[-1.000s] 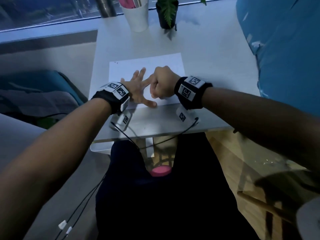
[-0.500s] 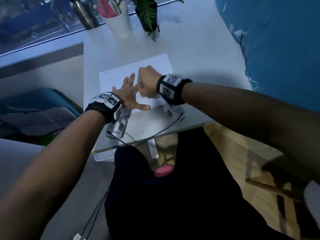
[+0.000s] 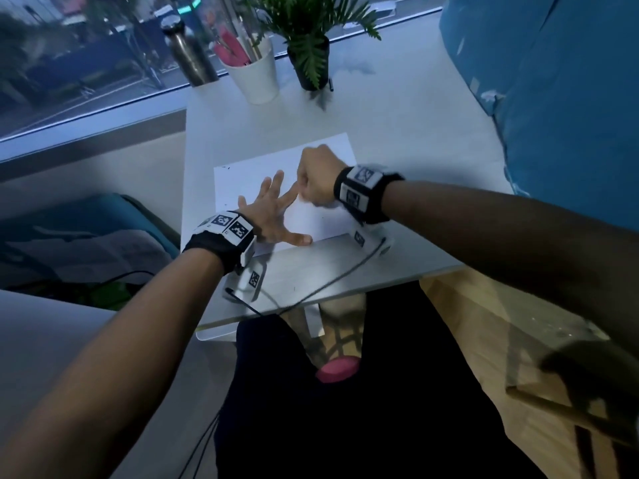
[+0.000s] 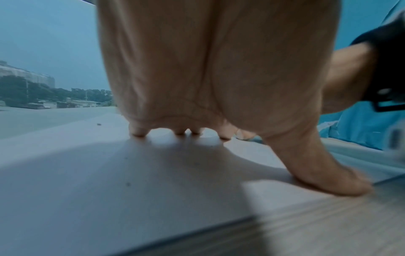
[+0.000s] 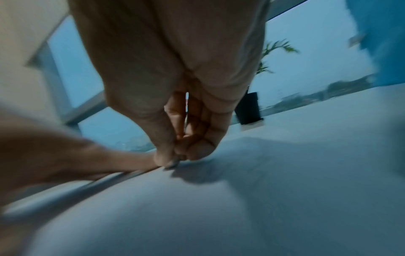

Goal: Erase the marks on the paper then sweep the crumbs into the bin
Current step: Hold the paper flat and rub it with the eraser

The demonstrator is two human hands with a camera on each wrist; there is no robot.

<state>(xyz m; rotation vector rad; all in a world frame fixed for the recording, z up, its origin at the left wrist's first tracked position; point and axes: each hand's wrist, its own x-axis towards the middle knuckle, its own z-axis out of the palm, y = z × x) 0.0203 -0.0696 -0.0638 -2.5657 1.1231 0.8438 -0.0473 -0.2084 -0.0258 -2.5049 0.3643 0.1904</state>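
Note:
A white sheet of paper (image 3: 238, 181) lies on the white table (image 3: 397, 140). My left hand (image 3: 273, 209) is spread flat on it, fingertips (image 4: 138, 133) and thumb pressing the sheet down. Just right of the left index finger, my right hand (image 3: 316, 178) is curled into a fist. In the right wrist view my right hand (image 5: 175, 155) pinches a small grey eraser (image 5: 172, 164) whose tip touches the paper (image 5: 219, 207); most of it is hidden by the fingers. A few dark crumbs (image 4: 128, 184) dot the paper (image 4: 87, 190).
At the table's far edge stand a metal bottle (image 3: 188, 53), a white cup of pens (image 3: 256, 74) and a potted plant (image 3: 309, 60). A blue cushion (image 3: 553, 115) rises on the right. Cables (image 3: 311, 292) cross the near edge. A pink round thing (image 3: 337, 369) sits below.
My right hand has shifted a little farther up the sheet, away from my left thumb. The left hand stays spread on the paper. The head view has tilted up toward the window.

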